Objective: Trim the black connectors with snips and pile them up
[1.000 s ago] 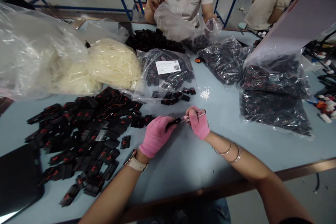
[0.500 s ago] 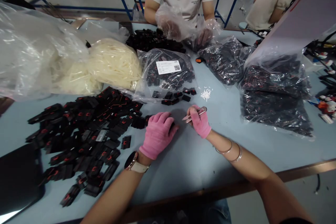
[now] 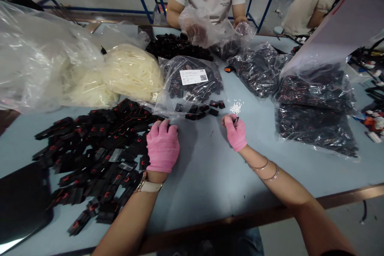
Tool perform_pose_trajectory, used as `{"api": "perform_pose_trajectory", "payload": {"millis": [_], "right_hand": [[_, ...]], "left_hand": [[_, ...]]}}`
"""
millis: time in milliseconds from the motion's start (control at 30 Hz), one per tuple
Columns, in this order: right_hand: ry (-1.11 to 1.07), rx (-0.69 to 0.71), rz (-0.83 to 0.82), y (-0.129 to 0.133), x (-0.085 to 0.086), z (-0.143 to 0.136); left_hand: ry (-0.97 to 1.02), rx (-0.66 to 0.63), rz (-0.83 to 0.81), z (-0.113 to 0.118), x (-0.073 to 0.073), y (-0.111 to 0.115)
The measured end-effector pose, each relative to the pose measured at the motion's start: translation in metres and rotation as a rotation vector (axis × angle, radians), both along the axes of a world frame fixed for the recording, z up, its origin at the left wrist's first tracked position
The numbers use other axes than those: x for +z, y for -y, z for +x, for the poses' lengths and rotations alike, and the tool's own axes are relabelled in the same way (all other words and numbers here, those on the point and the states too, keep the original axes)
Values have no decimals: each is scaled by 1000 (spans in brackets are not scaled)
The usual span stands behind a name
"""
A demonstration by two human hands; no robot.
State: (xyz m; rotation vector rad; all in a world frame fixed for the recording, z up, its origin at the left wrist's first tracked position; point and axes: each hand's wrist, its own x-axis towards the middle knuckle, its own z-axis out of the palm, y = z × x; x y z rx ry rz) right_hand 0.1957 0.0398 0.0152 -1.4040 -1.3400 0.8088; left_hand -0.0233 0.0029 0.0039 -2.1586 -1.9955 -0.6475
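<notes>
My left hand (image 3: pixel 163 147), in a pink glove, lies over the right edge of a heap of black plastic connectors (image 3: pixel 102 156) with red or orange parts. Its fingers reach forward slightly apart; the thumb and whatever is under the palm are hidden. Metal tweezers (image 3: pixel 236 120) are gripped in my pink-gloved right hand (image 3: pixel 235 133), mostly covered by the fingers. Just beyond them lies a small pile of tiny white pieces (image 3: pixel 235 107). Several loose black connectors rest by the mouth of a clear labelled bag (image 3: pixel 192 88), ahead of and between my hands.
Clear bags of cream-coloured strips (image 3: pixel 132 74) stand at the back left. Bags of black parts (image 3: pixel 315 124) lie to the right. A black tray-like object (image 3: pixel 24 204) sits at the near left. Across the table, a person in a white shirt (image 3: pixel 210 2) handles a plastic bag.
My left hand has moved left from the middle of the table onto the connector heap. My right hand has shifted slightly right and forward, bringing the tweezers closer to the white pieces.
</notes>
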Motion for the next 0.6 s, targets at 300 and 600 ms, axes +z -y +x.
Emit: {"api": "perform_pose_trajectory", "payload": {"millis": [300, 600], "right_hand": [[624, 271, 74, -13, 0, 6], [788, 366, 2, -18, -5, 7]], "left_hand": [[22, -180, 29, 17, 7, 7], [62, -336, 40, 27, 8, 10]]}}
